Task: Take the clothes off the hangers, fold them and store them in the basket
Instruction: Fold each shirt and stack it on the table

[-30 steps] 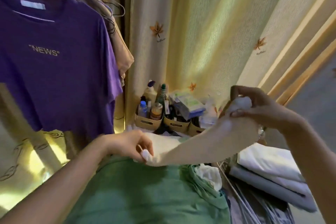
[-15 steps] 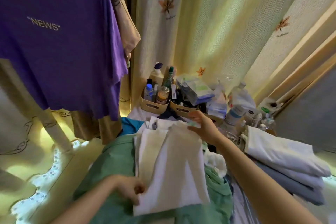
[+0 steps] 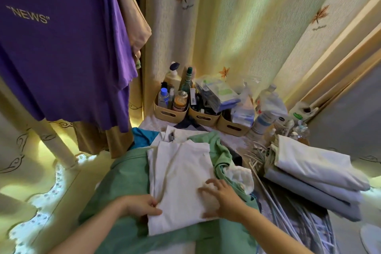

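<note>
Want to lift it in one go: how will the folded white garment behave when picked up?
Probably floppy: the garment is thin, softly creased cloth, so it would likely sag unless supported underneath. Likely light too. Its folds may slip open, as the right hand presses them flat.

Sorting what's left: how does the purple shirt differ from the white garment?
The purple shirt hangs; the white garment lies folded. The purple shirt bears lettering; the white garment looks plain. The purple shirt is untouched; the left hand grips the white garment's edge, the right hand presses it.
</note>
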Demonstrator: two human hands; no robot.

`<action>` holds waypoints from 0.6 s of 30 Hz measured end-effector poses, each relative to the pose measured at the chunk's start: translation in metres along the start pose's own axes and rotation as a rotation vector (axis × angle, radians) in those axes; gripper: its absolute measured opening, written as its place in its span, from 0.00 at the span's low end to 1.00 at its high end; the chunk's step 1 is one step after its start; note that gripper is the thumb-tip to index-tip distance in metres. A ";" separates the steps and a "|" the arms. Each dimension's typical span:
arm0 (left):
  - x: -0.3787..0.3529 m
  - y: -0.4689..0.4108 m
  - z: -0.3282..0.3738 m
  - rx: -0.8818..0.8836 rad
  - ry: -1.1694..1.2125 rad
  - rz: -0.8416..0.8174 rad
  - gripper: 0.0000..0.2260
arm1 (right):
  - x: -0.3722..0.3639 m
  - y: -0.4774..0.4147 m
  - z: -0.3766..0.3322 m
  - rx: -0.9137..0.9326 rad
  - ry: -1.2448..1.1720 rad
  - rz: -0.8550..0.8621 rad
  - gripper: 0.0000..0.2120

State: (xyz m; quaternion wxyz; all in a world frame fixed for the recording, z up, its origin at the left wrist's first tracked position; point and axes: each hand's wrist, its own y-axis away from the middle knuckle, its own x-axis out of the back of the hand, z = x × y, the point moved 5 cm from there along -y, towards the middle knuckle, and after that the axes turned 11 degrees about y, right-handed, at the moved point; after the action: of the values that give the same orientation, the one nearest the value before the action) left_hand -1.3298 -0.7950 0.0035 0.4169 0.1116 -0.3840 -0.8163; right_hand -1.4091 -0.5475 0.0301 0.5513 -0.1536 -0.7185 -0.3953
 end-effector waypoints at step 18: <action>0.106 -0.003 0.030 0.018 1.090 0.742 0.14 | 0.087 -0.068 0.037 -0.639 -0.939 0.383 0.39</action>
State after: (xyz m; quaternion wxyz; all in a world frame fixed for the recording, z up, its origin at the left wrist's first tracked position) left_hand -1.4128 -0.8594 0.0366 0.8045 0.3725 -0.1376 -0.4417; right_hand -1.5084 -0.5826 0.0801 0.1626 -0.5971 -0.6902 -0.3752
